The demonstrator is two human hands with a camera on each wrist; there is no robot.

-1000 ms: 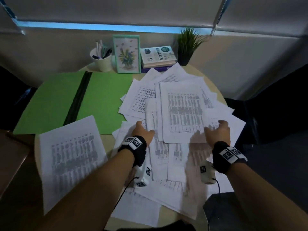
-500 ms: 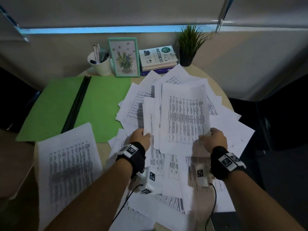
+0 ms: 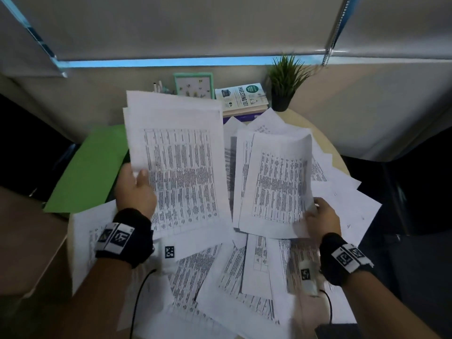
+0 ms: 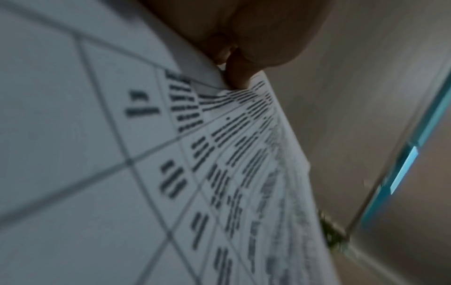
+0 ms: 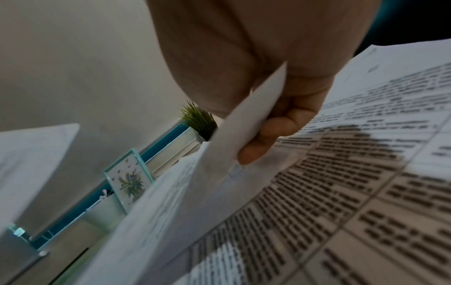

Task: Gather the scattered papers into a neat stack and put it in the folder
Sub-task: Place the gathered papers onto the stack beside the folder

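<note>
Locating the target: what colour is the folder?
Green folder, clearest in the head view.

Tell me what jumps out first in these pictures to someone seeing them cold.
The white printed papers strewn over the round table dominate the head view. Above them the left hand holds up a bundle of sheets at its left edge, and the right hand grips a smaller sheaf at its lower right corner. The open green folder lies at the left, partly hidden behind the raised bundle.
</note>
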